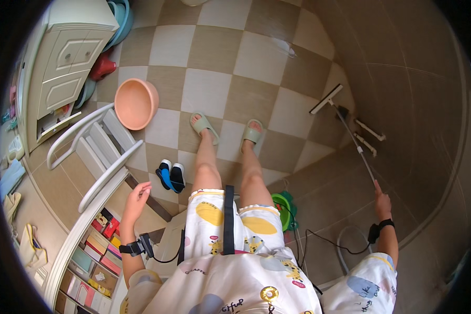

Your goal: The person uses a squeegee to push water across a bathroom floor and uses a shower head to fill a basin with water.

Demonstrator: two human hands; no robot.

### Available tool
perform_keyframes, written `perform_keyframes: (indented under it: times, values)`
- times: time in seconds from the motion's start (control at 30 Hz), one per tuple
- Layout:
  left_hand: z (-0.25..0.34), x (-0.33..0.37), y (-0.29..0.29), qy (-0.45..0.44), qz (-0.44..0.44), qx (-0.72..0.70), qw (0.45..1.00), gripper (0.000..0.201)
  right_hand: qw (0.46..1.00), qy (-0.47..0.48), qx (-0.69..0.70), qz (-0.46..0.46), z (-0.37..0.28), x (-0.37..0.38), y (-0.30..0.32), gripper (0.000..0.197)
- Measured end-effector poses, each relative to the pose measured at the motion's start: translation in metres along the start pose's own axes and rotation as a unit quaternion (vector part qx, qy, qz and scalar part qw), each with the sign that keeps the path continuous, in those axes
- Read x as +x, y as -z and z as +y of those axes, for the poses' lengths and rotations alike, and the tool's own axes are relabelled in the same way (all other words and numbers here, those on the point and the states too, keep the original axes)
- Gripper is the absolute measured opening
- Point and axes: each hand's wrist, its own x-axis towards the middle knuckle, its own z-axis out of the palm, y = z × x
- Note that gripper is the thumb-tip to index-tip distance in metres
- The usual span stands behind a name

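Nearest: my patterned shorts (261, 225), a black strap (228, 220) hanging over them. Left wrist wears a black band (136, 247). Left hand (136, 199) raised just beside the step stool, fingers loosely bent, holding nothing. Right hand (383, 204) out to my right, fingers wrapped around the handle end of a floor squeegee (359, 149). Below, right of my knee, a green vessel (283, 210), possibly a basin; my shorts partly cover it.

Ahead on the left: black footwear (178, 178) with blue and white parts, then a pale step stool (105, 144) with tubular rails. My feet stand apart on checkered tiles (206, 91) in light green slippers (251, 134).

Farther: two pale pipes (370, 130) near the right wall. Squeegee head (326, 99) lies beyond them, slanted, at the floor near that wall. Left, a peach basin (133, 107) beside the stool; past it, a white cabinet (68, 55).
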Motion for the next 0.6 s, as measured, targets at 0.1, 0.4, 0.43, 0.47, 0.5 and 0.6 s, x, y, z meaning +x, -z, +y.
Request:
perform_keyframes:
  times: [0.1,0.4,0.43,0.47,0.5,0.6]
  values:
    - [-0.001,-0.012,-0.005,0.021,0.013,-0.018,1.0,0.03,0.998,0.019,-0.008,0.062,0.014,-0.014,-0.017,0.052]
    - [-0.003,-0.025,-0.024,0.017,0.028,-0.002,0.999,0.03,0.999,-0.027,-0.003,0.031,-0.007,-0.057,-0.039,0.05]
    - [-0.006,-0.023,-0.027,0.02,0.027,-0.006,0.999,0.03,0.999,-0.034,0.001,0.03,-0.008,-0.056,-0.039,0.05]
    - [-0.008,-0.02,-0.029,0.023,0.027,-0.01,0.999,0.03,0.999,-0.037,0.001,0.031,-0.01,-0.055,-0.038,0.05]
    - [-0.009,-0.019,-0.03,0.022,0.026,-0.01,0.999,0.03,0.999,-0.028,0.013,0.039,-0.01,-0.055,-0.038,0.05]
    - [-0.012,-0.015,-0.03,0.012,0.025,-0.023,0.999,0.03,0.998,-0.011,0.027,0.064,-0.014,-0.055,-0.031,0.048]
